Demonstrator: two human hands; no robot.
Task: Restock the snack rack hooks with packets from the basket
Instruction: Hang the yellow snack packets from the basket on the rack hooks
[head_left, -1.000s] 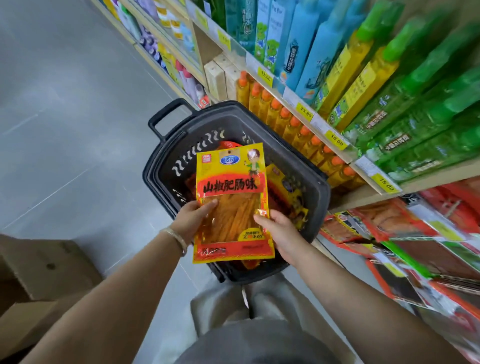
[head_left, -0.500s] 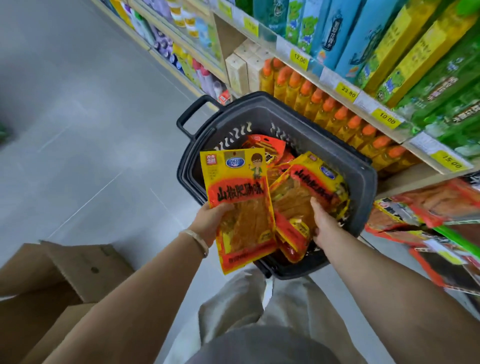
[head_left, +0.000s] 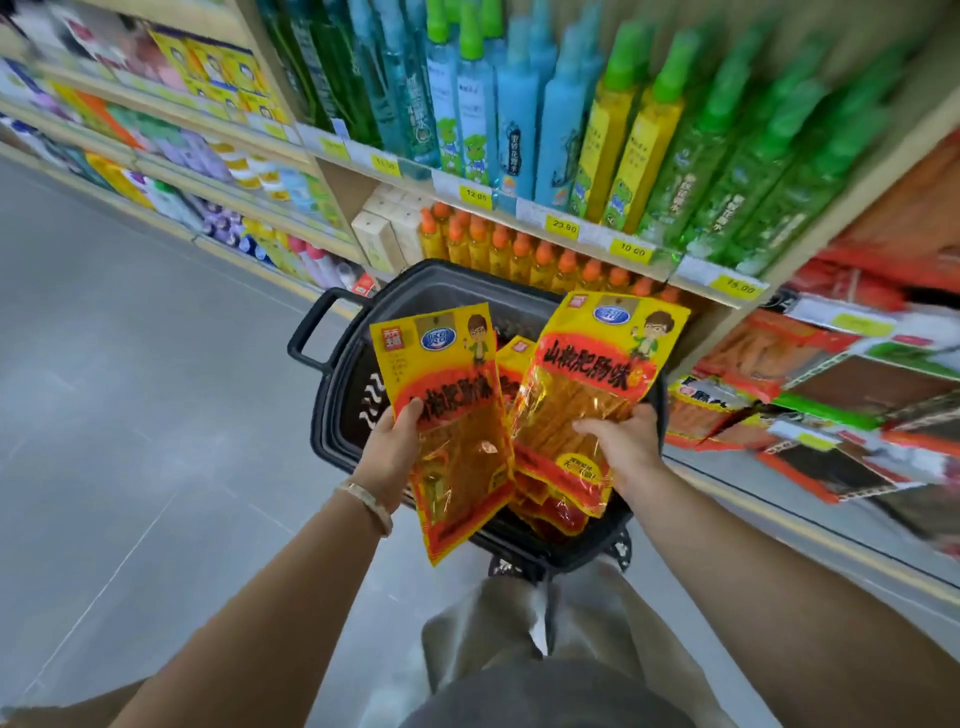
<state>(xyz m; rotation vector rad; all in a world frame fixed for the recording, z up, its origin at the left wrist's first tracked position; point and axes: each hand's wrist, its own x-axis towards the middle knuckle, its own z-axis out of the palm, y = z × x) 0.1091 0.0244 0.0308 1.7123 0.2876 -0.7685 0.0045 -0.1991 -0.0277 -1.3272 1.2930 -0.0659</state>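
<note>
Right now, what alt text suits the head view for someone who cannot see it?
Over a dark basket, the left hand holds one yellow snack packet and the right hand holds a second packet. Shelves of green and blue bottles stand behind; blurred snack packets show at right.

Basket (head_left: 337, 415): black plastic with a slotted wall and a loop handle at its far-left corner.

Left packet (head_left: 441, 374): yellow and red, blue logo and cartoon figure on top, clear window showing orange-brown strips. Held upright over the basket's left half. The left hand (head_left: 387, 452) grips its left edge, thumb on the front.

Right packet (head_left: 597, 384): same print. Held over the basket's right half, top leaning right. The right hand (head_left: 623, 441) grips its lower right.

More packets (head_left: 550, 514): same kind, lying inside the basket beneath the two held ones.

Snack rack (head_left: 841, 431): right of the basket, hung with red-orange packets. Blurred, so the hooks can't be made out.
</note>
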